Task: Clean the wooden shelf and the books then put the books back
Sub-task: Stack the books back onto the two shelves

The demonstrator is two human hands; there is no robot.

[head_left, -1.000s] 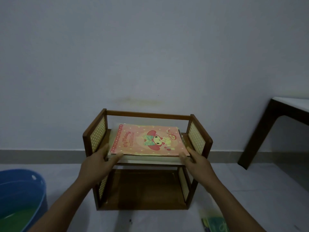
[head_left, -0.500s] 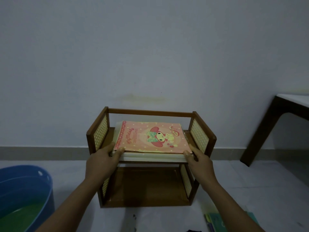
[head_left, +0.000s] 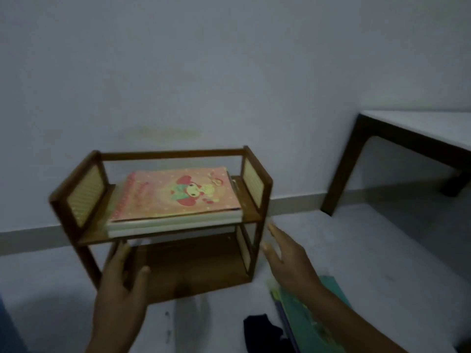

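Hands (head_left: 119,289) hover before books (head_left: 178,197) on shelf (head_left: 84,189).

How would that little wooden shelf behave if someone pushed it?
The shelf looks light, with thin rails and woven side panels, so it would probably slide on the smooth floor. The books stacked on its upper board may make it top-heavy.

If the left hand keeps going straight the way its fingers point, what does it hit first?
Probably the front edge of the wooden shelf's upper board, just under the stacked books. The left hand is open, fingertips almost there; depth is unclear, so it might slip beneath into the lower compartment.
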